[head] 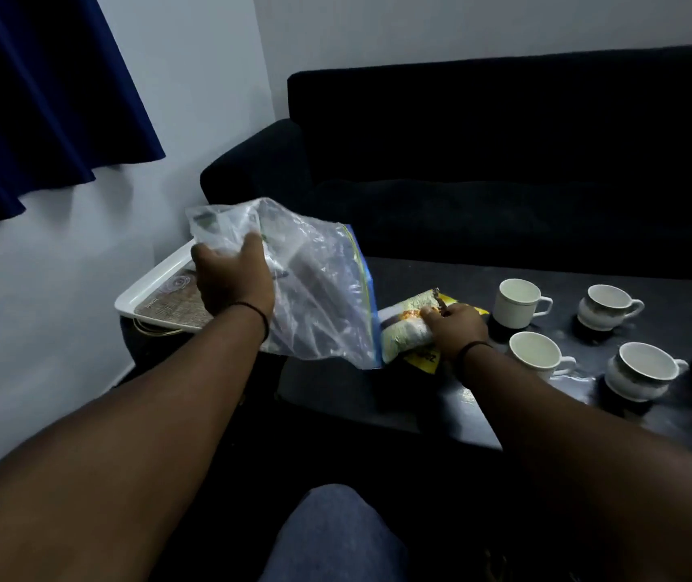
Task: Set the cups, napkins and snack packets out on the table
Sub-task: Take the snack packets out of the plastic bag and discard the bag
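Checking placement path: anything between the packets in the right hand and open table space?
Nothing visible. The right hand already holds the packets down on the table; the cups stand apart to the right, the bag left.

Almost no legible print in view

Dark letters stand on the yellow snack packet (422, 357) on the tabletop (336, 392), just beside the right hand (455, 331); they lie upside down to the camera and are too blurred to read as a word. A small dark mark on the patterned tray (155, 287) at the left may be print, but it cannot be made out. The clear zip bag (319, 296) shows greenish patches of something inside, none readable. The cups (518, 302) carry no lettering that can be seen.
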